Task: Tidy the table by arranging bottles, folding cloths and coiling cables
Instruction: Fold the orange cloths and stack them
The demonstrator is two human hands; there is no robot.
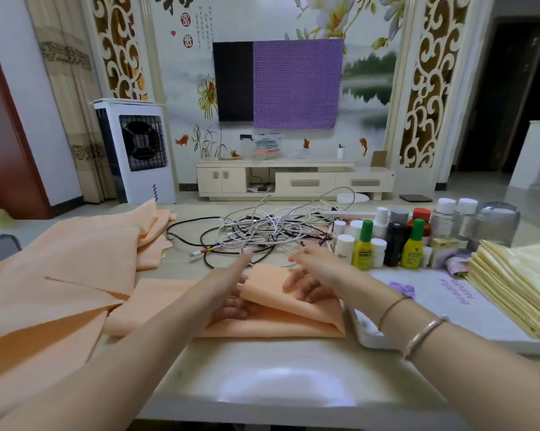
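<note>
Soft, even indoor light fills the room, bright enough and without hard shadows. A pale patch of glare sits on the glossy table (287,387) near its front edge. Wide-angle distortion bows the walls and pillars at both sides. The fingertips look smeared with motion blur, and the doorway at far right is dark.

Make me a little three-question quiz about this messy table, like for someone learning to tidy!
1. True or false: the cables are already coiled neatly.
2. What colour is the cloth that both hands are folding?
3. The green-capped yellow bottles stand: A) left of the cables, B) right of the cables, C) on the floor.

Key:
1. False, they lie in a tangle.
2. Orange; the left hand and right hand are on it.
3. B.
</note>
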